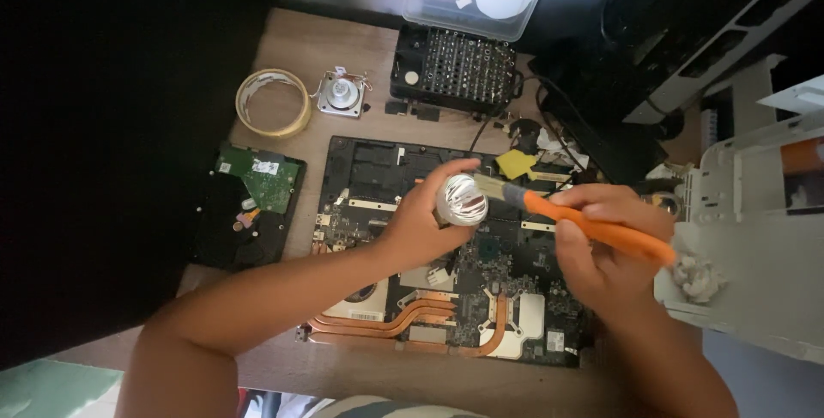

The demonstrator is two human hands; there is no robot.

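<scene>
My left hand (pixel 421 225) cups lamp (pixel 462 200) by rim, above board (pixel 446 281). Right hand (pixel 605 242) fisted round brush (pixel 566 216), bristles touching lamp. Lamp looks light, glassy, slick, fragile: hold outer rim, gentle pressure.

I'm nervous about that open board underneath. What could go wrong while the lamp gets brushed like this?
1. The left hand holds the shiny reflector lamp directly above the exposed laptop motherboard; a slip could drop it onto the components.
2. The orange-handled brush in the right hand may sweep loosened dust down onto that board.
3. The wooden desk is crowded, so an elbow could knock the bare hard drive.
</scene>
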